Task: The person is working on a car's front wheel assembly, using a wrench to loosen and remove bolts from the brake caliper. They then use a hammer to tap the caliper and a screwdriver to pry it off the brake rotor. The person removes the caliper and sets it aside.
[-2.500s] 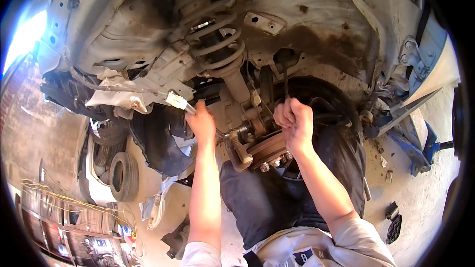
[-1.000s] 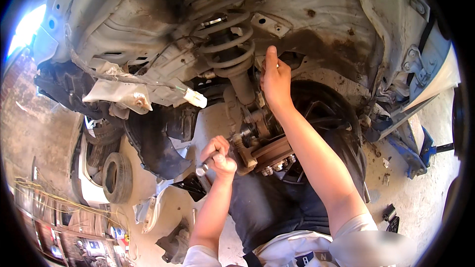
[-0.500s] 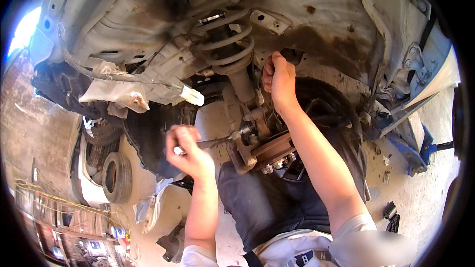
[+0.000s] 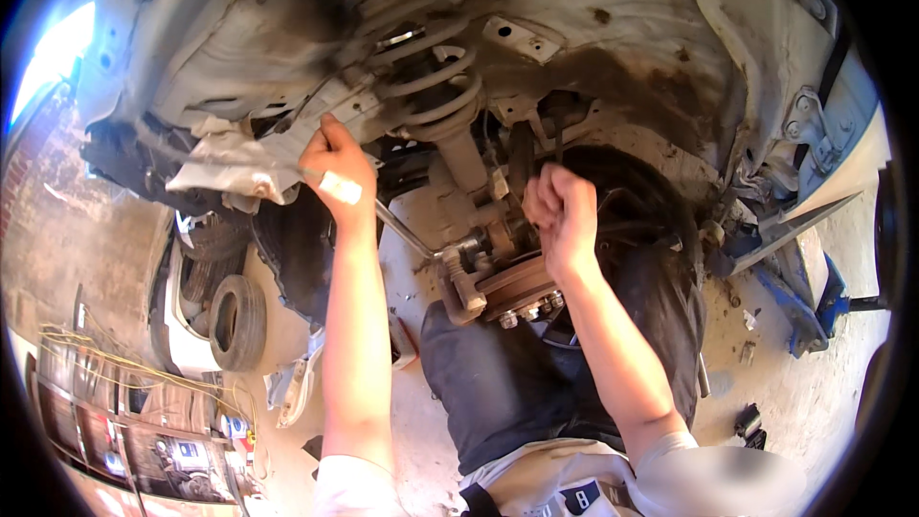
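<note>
I look up into a car's wheel arch. My left hand (image 4: 335, 172), with a pale strip of tape on the thumb, grips the end of a long metal wrench (image 4: 407, 235). Its far end sits on a bolt at the steering knuckle (image 4: 459, 278). My right hand (image 4: 565, 215) is a closed fist just right of the strut's base, wrapped around a thin dark bar (image 4: 557, 139) that rises from it. Below both hands is the rusty wheel hub (image 4: 522, 287) with its studs. The coil spring and strut (image 4: 431, 67) stand above.
The dirty white inner wing (image 4: 651, 48) curves overhead. A blue jack or stand (image 4: 804, 297) is at the right. Loose tyres (image 4: 235, 321) lie on the ground at the left. My dark trousers (image 4: 536, 383) fill the space under the hub.
My left hand has swung the wrench handle from low left up toward the arch. My right hand has dropped from the upper arch to beside the knuckle and closed into a fist.
</note>
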A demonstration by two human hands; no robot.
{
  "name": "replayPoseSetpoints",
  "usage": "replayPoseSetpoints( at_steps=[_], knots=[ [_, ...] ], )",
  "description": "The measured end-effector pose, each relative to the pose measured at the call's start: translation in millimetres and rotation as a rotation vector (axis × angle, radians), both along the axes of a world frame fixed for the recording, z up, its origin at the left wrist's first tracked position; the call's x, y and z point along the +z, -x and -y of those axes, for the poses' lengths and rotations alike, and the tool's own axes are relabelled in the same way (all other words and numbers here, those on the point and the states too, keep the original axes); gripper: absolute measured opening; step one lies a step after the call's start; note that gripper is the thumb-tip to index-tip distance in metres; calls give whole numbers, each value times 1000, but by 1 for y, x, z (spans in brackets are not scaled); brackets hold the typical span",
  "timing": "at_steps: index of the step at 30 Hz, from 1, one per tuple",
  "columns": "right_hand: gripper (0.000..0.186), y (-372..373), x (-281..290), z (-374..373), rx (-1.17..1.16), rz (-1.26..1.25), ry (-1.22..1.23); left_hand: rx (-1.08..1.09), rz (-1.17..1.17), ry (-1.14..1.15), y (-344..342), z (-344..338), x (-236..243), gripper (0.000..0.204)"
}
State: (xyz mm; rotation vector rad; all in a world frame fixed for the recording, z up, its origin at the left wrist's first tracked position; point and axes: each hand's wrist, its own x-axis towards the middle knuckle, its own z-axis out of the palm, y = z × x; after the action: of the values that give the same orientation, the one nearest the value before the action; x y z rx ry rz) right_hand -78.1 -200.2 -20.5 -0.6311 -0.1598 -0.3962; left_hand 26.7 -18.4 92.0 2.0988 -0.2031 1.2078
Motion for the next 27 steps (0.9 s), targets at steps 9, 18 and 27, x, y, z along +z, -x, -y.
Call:
replayPoseSetpoints(
  at_steps=[9,18,27],
  knots=[
    [50,65,-40,-13,-132,216,-58,161,-285,-291,-164,-80,-86,52],
    [54,50,-47,-2,-169,214,60,-377,-990,911,-59,-36,-97,60],
    [52,50,-43,-4,-160,184,47,-528,-927,941,-5,-34,-76,62]
  ],
)
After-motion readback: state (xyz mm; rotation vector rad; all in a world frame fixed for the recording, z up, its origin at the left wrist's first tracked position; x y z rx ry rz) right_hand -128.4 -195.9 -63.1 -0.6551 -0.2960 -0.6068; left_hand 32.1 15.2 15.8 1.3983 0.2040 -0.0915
